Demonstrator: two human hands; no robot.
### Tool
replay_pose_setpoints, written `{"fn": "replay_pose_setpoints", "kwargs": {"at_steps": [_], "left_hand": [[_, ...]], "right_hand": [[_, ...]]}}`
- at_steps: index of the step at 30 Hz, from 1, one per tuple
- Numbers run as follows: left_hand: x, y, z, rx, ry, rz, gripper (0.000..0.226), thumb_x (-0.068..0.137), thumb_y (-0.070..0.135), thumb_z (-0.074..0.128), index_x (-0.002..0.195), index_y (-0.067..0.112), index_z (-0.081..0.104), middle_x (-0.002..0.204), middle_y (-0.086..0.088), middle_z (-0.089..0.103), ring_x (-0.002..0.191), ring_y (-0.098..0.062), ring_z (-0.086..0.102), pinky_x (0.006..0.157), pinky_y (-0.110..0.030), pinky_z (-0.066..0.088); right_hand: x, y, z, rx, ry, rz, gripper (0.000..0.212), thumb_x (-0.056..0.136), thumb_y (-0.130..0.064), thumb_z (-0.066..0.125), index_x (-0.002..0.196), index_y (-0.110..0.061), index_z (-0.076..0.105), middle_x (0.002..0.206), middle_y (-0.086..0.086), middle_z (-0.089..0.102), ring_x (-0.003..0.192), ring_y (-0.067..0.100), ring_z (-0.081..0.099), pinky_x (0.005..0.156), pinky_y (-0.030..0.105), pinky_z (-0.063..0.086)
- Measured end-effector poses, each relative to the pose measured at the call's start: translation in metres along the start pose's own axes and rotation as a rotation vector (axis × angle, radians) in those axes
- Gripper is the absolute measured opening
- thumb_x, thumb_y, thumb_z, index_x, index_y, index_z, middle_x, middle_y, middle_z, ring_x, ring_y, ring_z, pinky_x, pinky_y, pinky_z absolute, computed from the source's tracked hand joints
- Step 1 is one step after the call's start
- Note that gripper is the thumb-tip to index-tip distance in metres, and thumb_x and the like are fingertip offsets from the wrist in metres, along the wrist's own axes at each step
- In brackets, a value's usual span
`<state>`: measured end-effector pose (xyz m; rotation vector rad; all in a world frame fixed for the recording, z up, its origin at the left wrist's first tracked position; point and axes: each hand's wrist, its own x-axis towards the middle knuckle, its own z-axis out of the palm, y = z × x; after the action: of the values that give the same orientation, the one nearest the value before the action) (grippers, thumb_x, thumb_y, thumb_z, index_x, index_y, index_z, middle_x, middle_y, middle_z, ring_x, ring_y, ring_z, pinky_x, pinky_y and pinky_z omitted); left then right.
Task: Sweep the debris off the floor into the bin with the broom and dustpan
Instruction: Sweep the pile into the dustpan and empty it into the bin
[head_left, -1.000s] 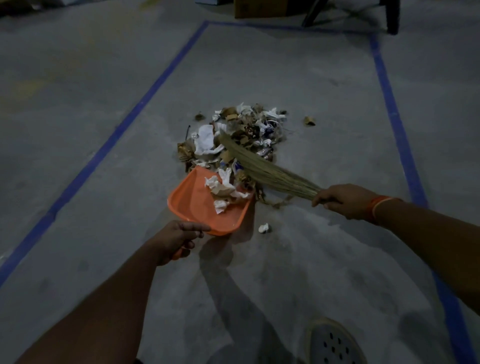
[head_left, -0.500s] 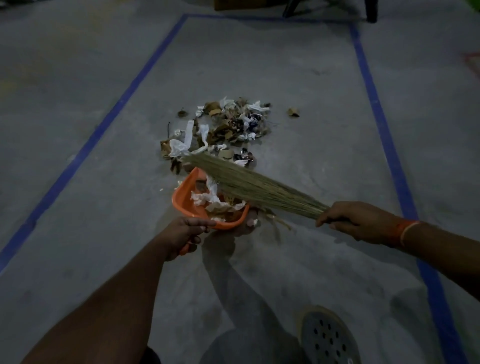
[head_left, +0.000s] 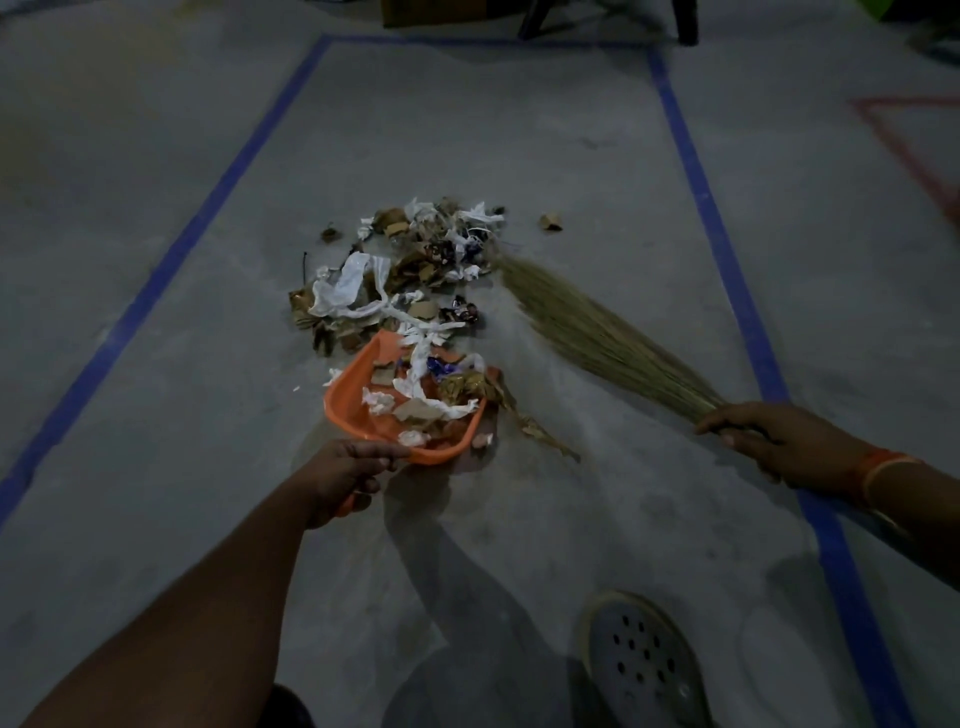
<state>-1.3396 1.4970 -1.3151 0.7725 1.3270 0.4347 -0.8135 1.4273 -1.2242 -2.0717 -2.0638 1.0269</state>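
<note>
Head view: left hand (head_left: 345, 475) grips dustpan (head_left: 358, 400), right hand (head_left: 769, 444) grips broom (head_left: 597, 332), whose tip lies beyond the debris (head_left: 410, 270), ahead of both hands.

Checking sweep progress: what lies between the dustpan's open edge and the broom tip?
In the head view, loose debris of paper scraps and wrappers lies between the orange dustpan and the broom tip, still on the floor.

I look down on a grey concrete floor (head_left: 519, 130) marked with blue tape lines (head_left: 156, 280), where a debris pile (head_left: 410, 265), an orange dustpan (head_left: 353, 405), a straw broom's tips (head_left: 524, 280) and one stray scrap (head_left: 550, 222) rest.
</note>
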Motion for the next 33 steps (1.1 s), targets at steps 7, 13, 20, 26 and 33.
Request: {"fn": "replay_pose_setpoints", "kwargs": {"at_steps": [7,13,20,26,33], "left_hand": [[-0.002,0.002,0.008,-0.008,-0.011,0.013,0.035,0.102,-0.005,0.044,0.115,0.006,0.074,0.094,-0.009,0.066,0.047,-0.009,0.046,0.041,-0.02,0.033],[0.0,0.002,0.011,-0.005,-0.02,0.025,0.037,0.102,-0.005,0.043,0.116,0.007,0.074,0.096,-0.011,0.065,0.048,-0.009,0.045,0.041,-0.02,0.032],[0.001,0.002,0.007,-0.016,0.002,0.034,0.037,0.102,-0.003,0.045,0.114,0.012,0.076,0.099,-0.011,0.067,0.051,-0.01,0.048,0.042,-0.021,0.035],[-0.003,0.005,0.01,-0.045,0.037,0.032,0.036,0.102,-0.003,0.044,0.113,0.011,0.075,0.099,-0.011,0.067,0.051,-0.01,0.048,0.042,-0.022,0.035],[-0.002,0.002,0.008,-0.044,0.04,0.045,0.035,0.102,-0.003,0.044,0.118,0.009,0.073,0.101,-0.012,0.064,0.049,-0.009,0.048,0.043,-0.022,0.034]], "right_hand": [[0.008,-0.015,0.034,-0.088,-0.144,0.001,0.026,0.102,-0.026,0.045,0.109,-0.047,0.059,0.098,-0.012,0.06,0.051,0.008,0.06,0.048,0.017,0.047],[0.01,-0.032,0.067,-0.062,-0.211,-0.154,0.025,0.101,-0.037,0.045,0.115,-0.054,0.057,0.118,-0.015,0.055,0.074,0.011,0.066,0.067,0.029,0.057],[0.001,-0.029,0.054,-0.026,-0.191,-0.173,0.026,0.1,-0.036,0.048,0.112,-0.057,0.057,0.112,-0.016,0.058,0.078,0.01,0.066,0.07,0.033,0.057],[-0.006,-0.027,0.04,0.043,-0.179,-0.177,0.029,0.089,-0.059,0.042,0.113,-0.057,0.058,0.111,-0.014,0.06,0.089,0.019,0.067,0.078,0.04,0.058],[0.001,-0.043,0.037,0.087,-0.137,-0.198,0.027,0.1,-0.025,0.052,0.113,-0.046,0.064,0.106,-0.015,0.062,0.065,0.019,0.065,0.056,0.022,0.053]]}}
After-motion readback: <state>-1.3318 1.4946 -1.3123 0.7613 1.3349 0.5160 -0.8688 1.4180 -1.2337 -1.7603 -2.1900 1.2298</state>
